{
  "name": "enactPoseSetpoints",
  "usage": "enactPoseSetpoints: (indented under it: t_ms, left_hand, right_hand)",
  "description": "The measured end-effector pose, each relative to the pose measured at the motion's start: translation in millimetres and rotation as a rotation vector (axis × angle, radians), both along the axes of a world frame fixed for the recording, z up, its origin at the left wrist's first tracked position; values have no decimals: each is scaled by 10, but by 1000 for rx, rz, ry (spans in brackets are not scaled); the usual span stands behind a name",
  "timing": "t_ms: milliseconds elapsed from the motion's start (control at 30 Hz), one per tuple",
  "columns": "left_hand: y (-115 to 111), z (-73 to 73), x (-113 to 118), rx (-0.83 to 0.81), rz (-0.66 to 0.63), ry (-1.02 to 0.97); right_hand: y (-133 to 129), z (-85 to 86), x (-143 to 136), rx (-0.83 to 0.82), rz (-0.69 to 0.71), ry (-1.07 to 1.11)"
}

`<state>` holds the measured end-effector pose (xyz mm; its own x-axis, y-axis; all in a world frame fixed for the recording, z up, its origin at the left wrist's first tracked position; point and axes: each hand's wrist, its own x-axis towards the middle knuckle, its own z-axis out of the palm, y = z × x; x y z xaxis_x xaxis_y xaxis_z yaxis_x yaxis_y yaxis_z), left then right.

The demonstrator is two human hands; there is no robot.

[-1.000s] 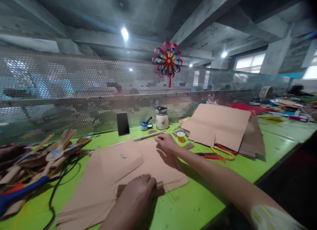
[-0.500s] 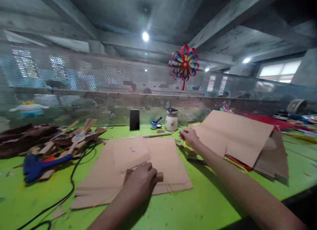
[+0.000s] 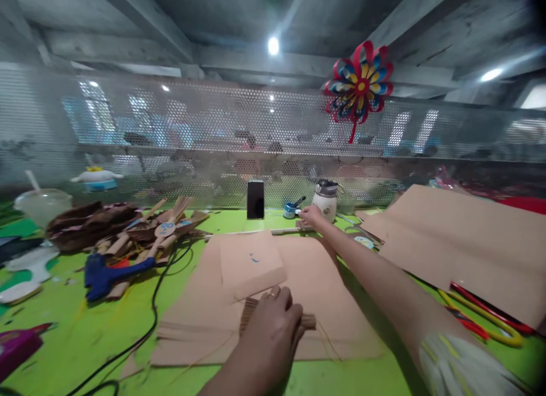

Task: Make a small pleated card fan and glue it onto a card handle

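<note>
Our left hand [image 3: 273, 325] has its fingers curled closed over a small corrugated cardboard piece [image 3: 248, 315], which lies near the middle of the scene; its ridged end shows to the left of the hand and its narrower end to the right. Beside that right end we see loose yellowish string [image 3: 328, 340]. Our right hand [image 3: 311, 215] stretches out to the far side, its fingers nearly together next to a small white lid [image 3: 298, 213]; we cannot tell whether they have hold of it.

Under the corrugated piece we have wide brown sheets [image 3: 324, 276], with a smaller sheet [image 3: 251, 265] on top, marked in blue. At their far edge lies a pale stick [image 3: 285, 231]. Beyond it, a dark phone [image 3: 256, 200] stands upright, with a blue pot [image 3: 289, 211] to its right and a white jar [image 3: 326, 202] just past our right hand.

On the left of the green table [image 3: 341, 382] we see a blue glue gun [image 3: 115, 275] beside brown cardboard strips. On the right lies a large folded sheet [image 3: 464, 236], a yellow handle [image 3: 507, 336] at its near edge.
</note>
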<state>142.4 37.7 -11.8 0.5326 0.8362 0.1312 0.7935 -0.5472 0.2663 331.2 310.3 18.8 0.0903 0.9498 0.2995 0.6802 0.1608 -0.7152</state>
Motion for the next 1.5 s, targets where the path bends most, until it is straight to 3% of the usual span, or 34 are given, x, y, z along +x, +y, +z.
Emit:
enactPoseSetpoints:
  t_ms: [200,367,500,633,967,1200,1300,1367,1433,1500]
  left_hand:
    - [30,-20,-1,21,0,33]
    - [51,45,2,30,-19,55]
    - [40,96,11,24,3,57]
    - [24,98,11,54,-2,30]
    - [8,103,15,86,45,30]
    - [-12,124,25,93,49,52]
    - [-20,131,18,95,27,57]
    - [-20,134,11,86,12,56]
    - [-17,138,7,73,6,51]
    - [-10,146,8,57,8,44]
  right_hand:
    - [-178,141,595,-86,-61,-32]
    - [-665,329,1313,-45,-135,-16]
    - [-1065,288,1548,-33,-105,29]
    - [-1416,122,1367,-43,2,41]
    - [-2197,-265,314,15,406,-44]
    - [-2301,-551,252,37,470,-51]
    - [-2233,-484,281,46,483,-112]
    - [-2130,-337,222,58,491,-170]
    - [-1988,-124,23,86,508,-236]
    - [-1839,112,-365,139,558,-303]
